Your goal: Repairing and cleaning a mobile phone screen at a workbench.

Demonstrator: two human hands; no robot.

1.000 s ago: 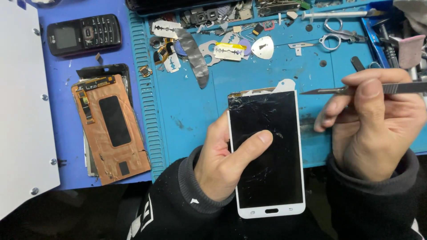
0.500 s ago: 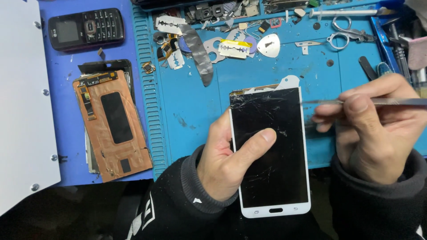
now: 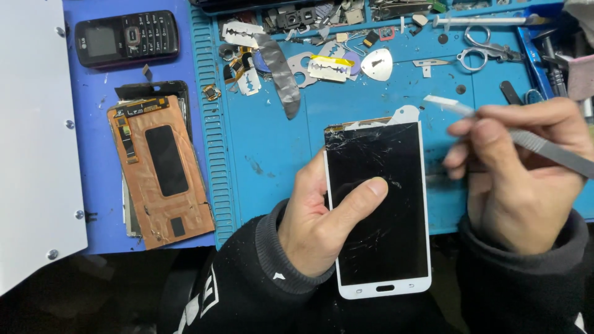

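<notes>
The left hand (image 3: 318, 232) holds a smartphone with a cracked screen (image 3: 378, 207) and white frame, its fingers wrapped behind the left edge and the thumb pressed flat across the dark glass near the middle. The phone is lifted over the near edge of the blue work mat (image 3: 272, 148), upright in the view, with the cracks thickest at its top left corner, where the glass looks chipped and lifted from the frame.

The right hand (image 3: 516, 179) sits just right of the phone, its fingers pinched closed around a thin metal pry tool (image 3: 495, 127). The tool's flat tip points up and left, blurred, and stands clear of the phone's top right corner.

On the table to the left lies a copper-backed display panel (image 3: 159, 170), and above it a black keypad phone (image 3: 127, 38). Razor blades (image 3: 328, 68), scissors (image 3: 486, 52) and a metal pick (image 3: 377, 64) are scattered along the far side of the mat.
</notes>
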